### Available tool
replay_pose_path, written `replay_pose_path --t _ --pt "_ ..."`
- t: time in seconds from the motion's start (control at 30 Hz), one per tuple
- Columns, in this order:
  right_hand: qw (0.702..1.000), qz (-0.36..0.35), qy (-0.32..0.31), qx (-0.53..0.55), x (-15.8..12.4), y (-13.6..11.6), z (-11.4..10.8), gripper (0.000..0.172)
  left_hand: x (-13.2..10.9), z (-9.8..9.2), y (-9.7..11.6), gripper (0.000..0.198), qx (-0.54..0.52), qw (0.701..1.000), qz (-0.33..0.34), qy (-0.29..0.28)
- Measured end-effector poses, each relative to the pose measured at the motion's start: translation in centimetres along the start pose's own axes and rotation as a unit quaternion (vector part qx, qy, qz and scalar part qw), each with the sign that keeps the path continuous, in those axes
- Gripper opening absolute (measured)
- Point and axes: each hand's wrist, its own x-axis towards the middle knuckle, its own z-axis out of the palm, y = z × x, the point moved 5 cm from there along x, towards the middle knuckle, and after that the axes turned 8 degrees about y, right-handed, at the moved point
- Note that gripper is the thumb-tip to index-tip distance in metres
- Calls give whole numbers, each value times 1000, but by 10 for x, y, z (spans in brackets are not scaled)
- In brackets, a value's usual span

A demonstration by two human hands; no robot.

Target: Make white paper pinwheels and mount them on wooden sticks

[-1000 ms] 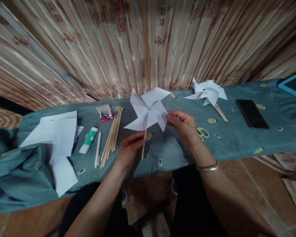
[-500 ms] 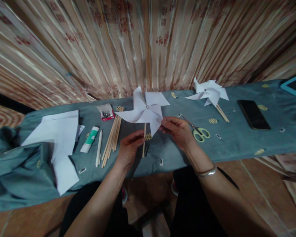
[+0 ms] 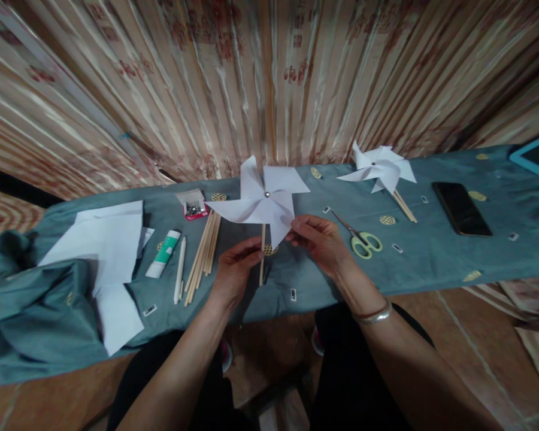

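Observation:
A white paper pinwheel with a silver pin at its centre faces me, upright on a thin wooden stick. My left hand pinches that stick between thumb and fingers, below the blades. At the lower right blade, my right hand has its thumb and forefinger closed on the paper edge. Just right of that hand lie scissors with light green handles. To the left of my left hand is a bundle of wooden sticks.
On the green cloth lie white paper sheets, a glue stick, a white pen and a red box of pins. Farther right are more pinwheels, a black phone and a blue-framed device. A curtain hangs behind.
The pinwheel's blades have turned or shifted slightly left. My right hand has moved a little left and down with the blade edge. My left hand stays on the stick.

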Motion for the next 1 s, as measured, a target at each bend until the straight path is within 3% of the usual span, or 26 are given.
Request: replay_pose_path --t 0.2,0.5,0.67,0.83,1.0 --pt "1000 7 -7 -11 9 2 -8 43 -2 0 0 30 2 1000 -13 -10" --pt "998 -62 -6 23 29 -15 -16 49 -5 3 -3 30 20 999 -38 -29" --pt "995 -95 -9 7 25 -22 -16 49 -4 2 -3 31 38 999 -31 -23" --pt "992 -116 -35 -22 17 -32 -9 70 -4 2 -7 31 55 997 -33 -33" --pt "990 -128 -39 -48 13 -36 -3 76 -7 5 -9 32 48 995 -67 -54"
